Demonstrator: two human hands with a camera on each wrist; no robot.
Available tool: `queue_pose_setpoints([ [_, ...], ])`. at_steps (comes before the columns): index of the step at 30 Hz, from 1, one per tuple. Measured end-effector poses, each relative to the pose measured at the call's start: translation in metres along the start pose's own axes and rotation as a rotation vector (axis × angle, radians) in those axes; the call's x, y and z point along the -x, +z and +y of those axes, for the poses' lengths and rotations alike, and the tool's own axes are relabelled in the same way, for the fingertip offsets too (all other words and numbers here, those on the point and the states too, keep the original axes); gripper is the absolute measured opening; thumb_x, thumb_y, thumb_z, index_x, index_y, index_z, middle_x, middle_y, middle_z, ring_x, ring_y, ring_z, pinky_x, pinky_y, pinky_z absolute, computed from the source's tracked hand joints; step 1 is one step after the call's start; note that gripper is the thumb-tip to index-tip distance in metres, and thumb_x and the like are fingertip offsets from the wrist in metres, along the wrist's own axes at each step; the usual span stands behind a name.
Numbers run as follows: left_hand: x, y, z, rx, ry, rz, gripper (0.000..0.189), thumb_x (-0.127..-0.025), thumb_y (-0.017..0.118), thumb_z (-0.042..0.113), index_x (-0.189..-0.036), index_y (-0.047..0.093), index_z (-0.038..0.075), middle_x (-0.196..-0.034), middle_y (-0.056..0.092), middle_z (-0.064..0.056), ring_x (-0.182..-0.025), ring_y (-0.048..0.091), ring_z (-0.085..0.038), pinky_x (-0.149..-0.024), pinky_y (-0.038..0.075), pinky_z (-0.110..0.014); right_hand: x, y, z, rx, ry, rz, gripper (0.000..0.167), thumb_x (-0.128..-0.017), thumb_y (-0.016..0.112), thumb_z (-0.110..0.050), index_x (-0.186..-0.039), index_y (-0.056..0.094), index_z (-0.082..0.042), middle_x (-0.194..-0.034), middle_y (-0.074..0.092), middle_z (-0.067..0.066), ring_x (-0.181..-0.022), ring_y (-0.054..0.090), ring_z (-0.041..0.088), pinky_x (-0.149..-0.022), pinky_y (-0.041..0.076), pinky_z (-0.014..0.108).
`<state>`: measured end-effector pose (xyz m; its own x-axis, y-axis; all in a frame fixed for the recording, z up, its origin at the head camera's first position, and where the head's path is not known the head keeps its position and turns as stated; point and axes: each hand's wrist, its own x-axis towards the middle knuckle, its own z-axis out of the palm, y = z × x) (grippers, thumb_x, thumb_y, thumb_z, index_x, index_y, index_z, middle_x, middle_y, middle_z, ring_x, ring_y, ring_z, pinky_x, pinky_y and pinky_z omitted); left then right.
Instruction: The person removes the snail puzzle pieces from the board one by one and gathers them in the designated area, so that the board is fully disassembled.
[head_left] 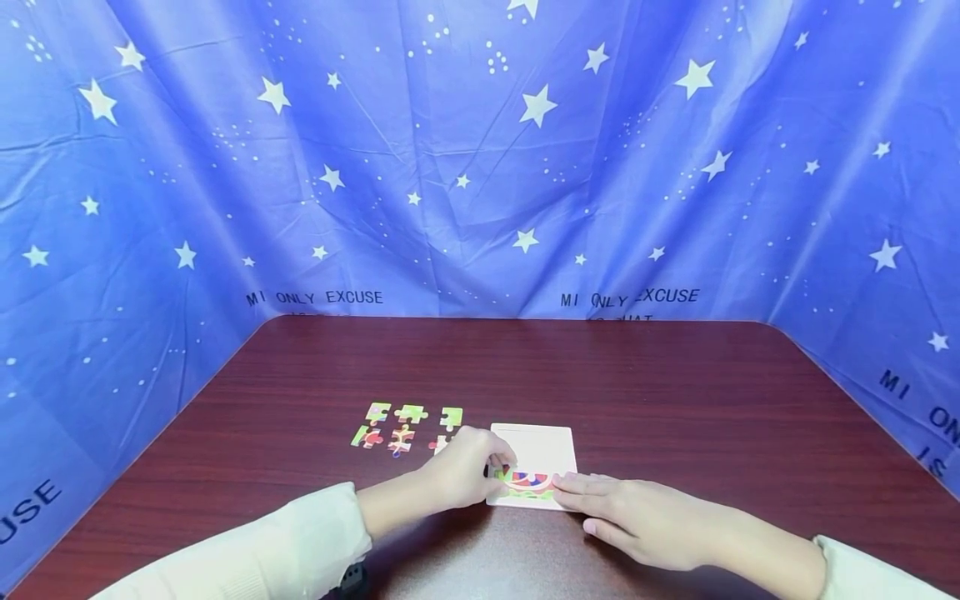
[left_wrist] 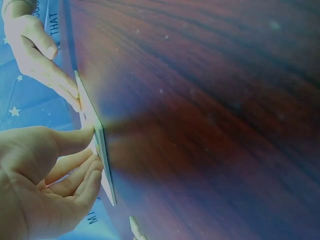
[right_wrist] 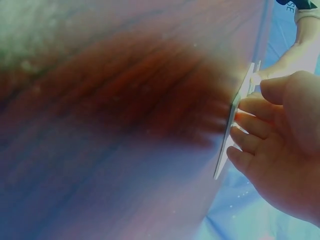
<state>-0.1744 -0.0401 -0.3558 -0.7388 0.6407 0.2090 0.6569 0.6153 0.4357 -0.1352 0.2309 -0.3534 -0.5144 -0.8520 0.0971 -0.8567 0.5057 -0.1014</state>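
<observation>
A white puzzle board (head_left: pixel 534 446) lies on the table, with joined colourful pieces (head_left: pixel 531 482) along its near part. My left hand (head_left: pixel 468 468) is over the board's left side, thumb and fingers bent and pinching a puzzle piece (head_left: pixel 502 474) that the fingers mostly hide. From the right, my right hand (head_left: pixel 645 515) rests straight fingertips on the right end of the joined pieces. In the left wrist view, the left thumb is at the near edge of the board (left_wrist: pixel 102 142). The right wrist view shows the right fingers lined up along the board (right_wrist: pixel 231 122).
Left of the board, several loose puzzle pieces (head_left: pixel 401 439) lie in two rows, the nearest partly behind the left hand. The dark wooden table (head_left: pixel 675 392) reaches back to a blue star-printed curtain (head_left: pixel 480 167). A black object (head_left: pixel 351 579) shows beneath the left sleeve.
</observation>
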Motion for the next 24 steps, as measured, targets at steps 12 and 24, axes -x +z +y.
queue_pose_setpoints([
  [12,0.001,-0.001,0.001,-0.005,-0.036,-0.001,0.023,-0.073,0.08,0.004,-0.094,0.072,0.002,-0.086,0.074,-0.005,-0.079,0.068,-0.01,-0.072,0.053,-0.015,-0.009,-0.001,0.0,0.045,-0.038,0.042,0.042,-0.101,0.047,-0.029,-0.143,0.046,-0.021,-0.144,0.052,-0.002,-0.129,0.054,0.019,-0.095,0.052,0.037],
  [24,-0.001,-0.003,0.001,-0.007,-0.001,0.013,0.019,-0.072,0.077,-0.003,-0.089,0.071,0.002,-0.082,0.073,-0.006,-0.076,0.068,-0.013,-0.07,0.052,-0.015,-0.035,0.002,0.0,0.081,-0.138,0.053,0.046,-0.1,0.049,-0.024,-0.145,0.043,-0.016,-0.146,0.051,0.0,-0.13,0.054,0.02,-0.096,0.052,0.037],
])
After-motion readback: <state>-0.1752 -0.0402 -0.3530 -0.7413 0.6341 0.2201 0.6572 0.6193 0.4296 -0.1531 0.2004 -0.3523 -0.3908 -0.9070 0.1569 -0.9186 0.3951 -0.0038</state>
